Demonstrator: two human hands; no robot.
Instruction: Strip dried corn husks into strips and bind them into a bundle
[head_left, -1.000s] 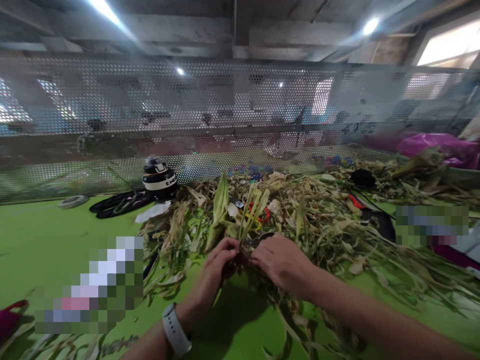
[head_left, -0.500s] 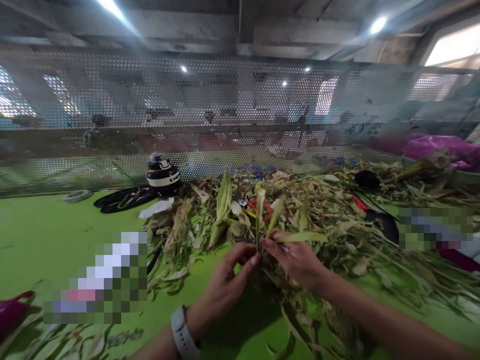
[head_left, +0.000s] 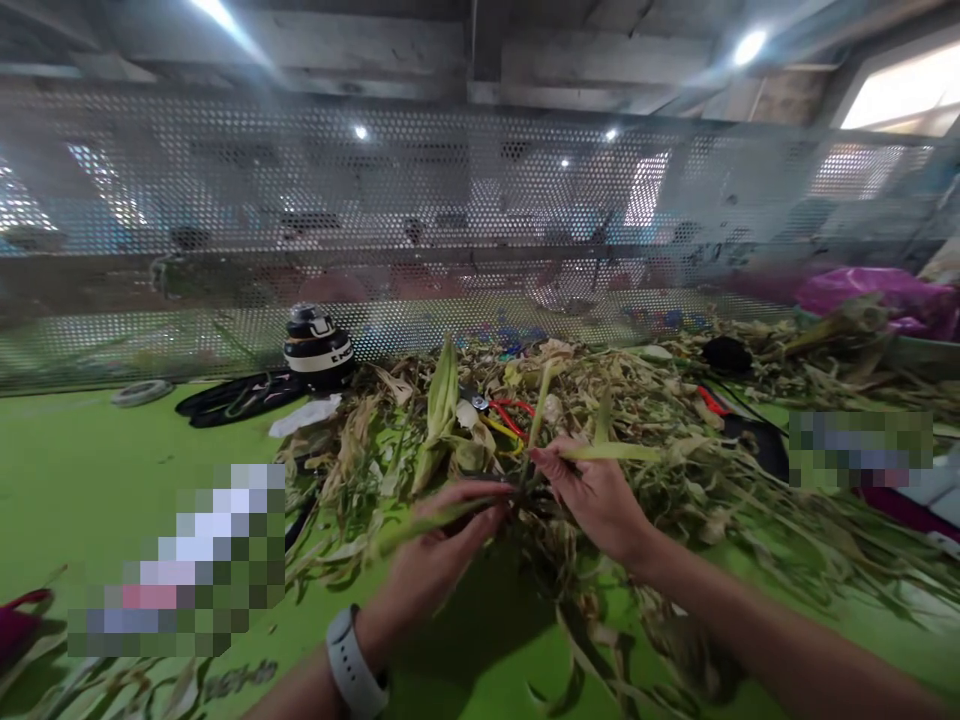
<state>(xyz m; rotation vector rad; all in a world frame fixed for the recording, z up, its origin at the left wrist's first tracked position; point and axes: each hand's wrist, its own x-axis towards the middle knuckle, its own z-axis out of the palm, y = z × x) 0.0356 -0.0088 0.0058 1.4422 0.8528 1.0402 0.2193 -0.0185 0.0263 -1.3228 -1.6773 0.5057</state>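
Note:
My left hand (head_left: 442, 545), with a pale watch band (head_left: 354, 665) on its wrist, pinches a green husk strip (head_left: 439, 518) that lies back over the hand toward the left. Close on its right, my right hand (head_left: 592, 495) is closed on upright pale green husk strips (head_left: 541, 405); another strip (head_left: 615, 453) sticks out rightward from it. Between the hands is a dark bundle, its details too dim to tell. Just beyond them lie red and yellow-handled pliers (head_left: 514, 412) and a large green husk (head_left: 441, 415).
Dried husks (head_left: 675, 480) are heaped over the green table (head_left: 90, 450). A black and white container (head_left: 319, 350) and dark coils (head_left: 240, 397) stand near the perforated screen (head_left: 450, 230). At right are a black pouch (head_left: 757, 447) and a magenta bag (head_left: 877, 298).
My left hand has moved left and slightly up, and a husk strip now bends leftward over it. My right hand has risen slightly. The whole view has shifted a little.

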